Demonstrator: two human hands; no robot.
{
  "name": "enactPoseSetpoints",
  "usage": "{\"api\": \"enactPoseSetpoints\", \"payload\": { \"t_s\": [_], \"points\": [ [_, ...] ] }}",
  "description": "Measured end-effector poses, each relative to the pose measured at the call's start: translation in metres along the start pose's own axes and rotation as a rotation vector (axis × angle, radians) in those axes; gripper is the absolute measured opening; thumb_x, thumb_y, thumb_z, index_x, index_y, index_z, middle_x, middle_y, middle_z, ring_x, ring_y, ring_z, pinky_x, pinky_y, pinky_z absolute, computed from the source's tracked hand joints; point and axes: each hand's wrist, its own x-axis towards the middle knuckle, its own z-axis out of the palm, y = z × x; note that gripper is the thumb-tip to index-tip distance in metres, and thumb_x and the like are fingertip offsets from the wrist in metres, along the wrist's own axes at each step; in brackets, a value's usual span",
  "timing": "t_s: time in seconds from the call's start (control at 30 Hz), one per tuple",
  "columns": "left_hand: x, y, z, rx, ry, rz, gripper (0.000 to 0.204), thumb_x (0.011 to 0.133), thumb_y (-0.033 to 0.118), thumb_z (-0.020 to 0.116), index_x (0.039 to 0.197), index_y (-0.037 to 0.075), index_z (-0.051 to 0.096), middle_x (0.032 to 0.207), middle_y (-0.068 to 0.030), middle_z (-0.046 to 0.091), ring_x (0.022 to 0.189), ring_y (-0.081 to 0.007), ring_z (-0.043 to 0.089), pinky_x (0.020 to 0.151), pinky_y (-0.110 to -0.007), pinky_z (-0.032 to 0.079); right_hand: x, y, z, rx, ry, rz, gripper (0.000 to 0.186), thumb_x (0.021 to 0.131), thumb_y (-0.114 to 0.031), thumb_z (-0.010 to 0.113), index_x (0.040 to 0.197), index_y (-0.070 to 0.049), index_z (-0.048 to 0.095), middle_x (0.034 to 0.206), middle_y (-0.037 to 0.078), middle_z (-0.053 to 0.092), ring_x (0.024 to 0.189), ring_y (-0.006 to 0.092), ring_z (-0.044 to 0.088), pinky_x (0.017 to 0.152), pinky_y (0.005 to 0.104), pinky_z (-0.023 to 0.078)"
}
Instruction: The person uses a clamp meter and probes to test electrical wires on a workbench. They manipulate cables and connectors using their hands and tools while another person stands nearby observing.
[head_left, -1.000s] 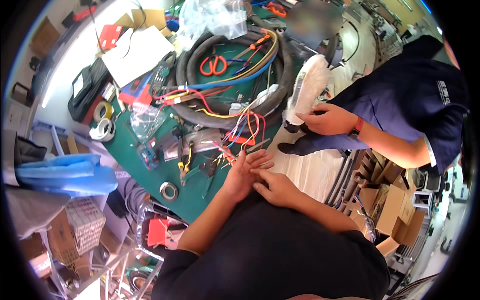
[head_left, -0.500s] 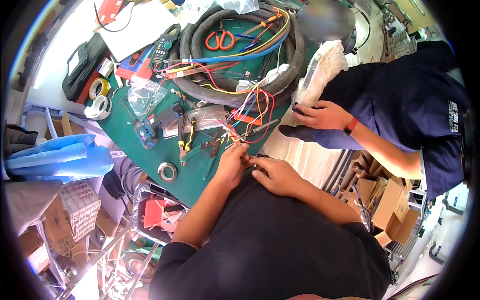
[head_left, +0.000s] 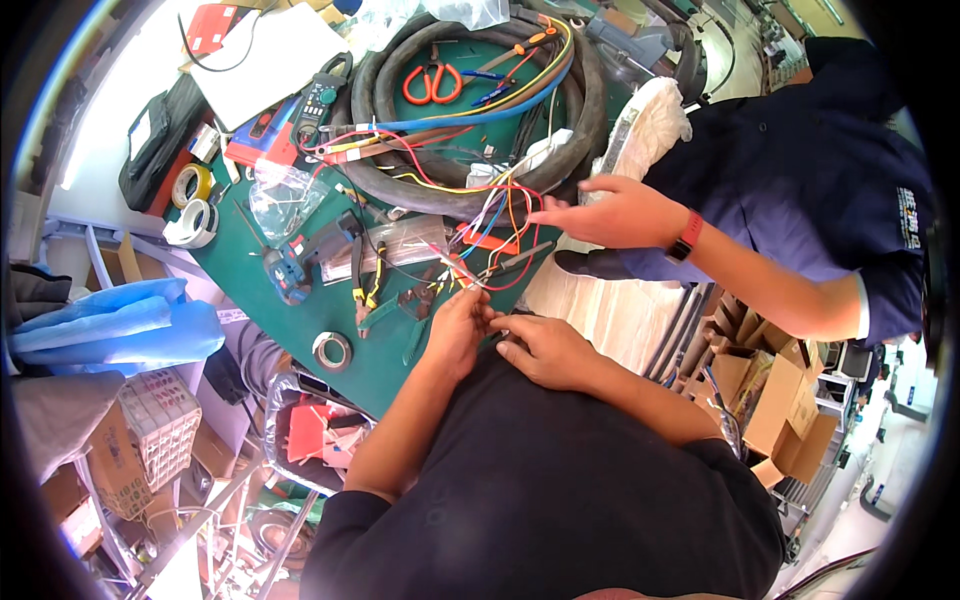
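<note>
At the table's near edge, my left hand [head_left: 458,328] is closed, its thumb and fingers pinched round the ends of thin coloured wires [head_left: 508,215]. Those wires fan out from the fingertips toward a thick black cable coil [head_left: 368,100]. My right hand [head_left: 548,350] is beside it, fingers curled and nearly touching the left; a small dark piece shows at its fingertips, too hidden to name. Just beyond my left hand lie green-handled pliers [head_left: 410,318] and yellow-and-black cutters [head_left: 370,280]. A co-worker's hand [head_left: 625,213] reaches in from the right, fingers extended close to the wires.
A cordless power tool [head_left: 290,272], a tape roll [head_left: 332,350] and a clamp meter [head_left: 318,100] lie on the green table [head_left: 240,245]. Orange-handled scissors [head_left: 432,84] rest inside the coil. A plastic-wrapped item [head_left: 648,125] leans at right. A lined bin [head_left: 290,440] stands below.
The co-worker's hand has left the plastic-wrapped item and moved left toward the coloured wires. A blurred round shape at upper right is gone, uncovering a grey-blue case. My hands hardly differ.
</note>
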Motion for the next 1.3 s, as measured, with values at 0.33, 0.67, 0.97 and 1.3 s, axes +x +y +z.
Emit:
{"api": "enactPoseSetpoints", "payload": {
  "t_s": [0.33, 0.67, 0.97, 1.3],
  "points": [
    [-0.002, 0.000, 0.004, 0.042, -0.039, 0.018, 0.011, 0.094, 0.020, 0.060, 0.093, 0.010, 0.055, 0.077, -0.0019, 0.060, 0.073, -0.0138, 0.061, 0.071, -0.029, 0.049, 0.000, 0.007, 0.004, 0.057, 0.028, -0.013, 0.033, 0.089, -0.023, 0.059, 0.117, -0.004, 0.059, 0.095, 0.017, 0.067, 0.086, 0.0351, 0.065, 0.076, 0.0443, 0.050],
    [-0.010, 0.001, 0.004, 0.002, 0.029, 0.029, 0.011, 0.094, 0.020, 0.059, 0.092, 0.010, 0.054, 0.079, -0.0019, 0.060, 0.072, -0.0129, 0.060, 0.073, -0.031, 0.051, -0.002, -0.002, -0.001, 0.050, -0.019, 0.069, 0.033, 0.090, -0.023, 0.059, 0.117, -0.005, 0.060, 0.090, 0.017, 0.067, 0.085, 0.0348, 0.065, 0.076, 0.0431, 0.049],
    [-0.038, -0.002, -0.022, 0.173, 0.198, 0.186, 0.018, 0.096, 0.021, 0.054, 0.099, 0.004, 0.057, 0.084, -0.0045, 0.062, 0.079, -0.0160, 0.061, 0.077, -0.033, 0.050, 0.005, -0.003, 0.001, 0.023, -0.065, 0.042, 0.035, 0.091, -0.024, 0.058, 0.118, -0.001, 0.059, 0.096, 0.018, 0.068, 0.092, 0.0348, 0.065, 0.080, 0.0420, 0.050],
    [-0.058, -0.008, -0.082, 1.591, 0.667, 0.696, 0.061, 0.075, 0.016, 0.075, 0.127, 0.002, 0.048, 0.135, -0.0159, 0.044, 0.126, -0.0358, 0.040, 0.104, -0.048, 0.034, 0.008, 0.000, 0.003, 0.030, -0.082, 0.029, 0.036, 0.091, -0.024, 0.058, 0.118, 0.000, 0.058, 0.094, 0.018, 0.068, 0.090, 0.0348, 0.065, 0.079, 0.0408, 0.050]
  ]
}}
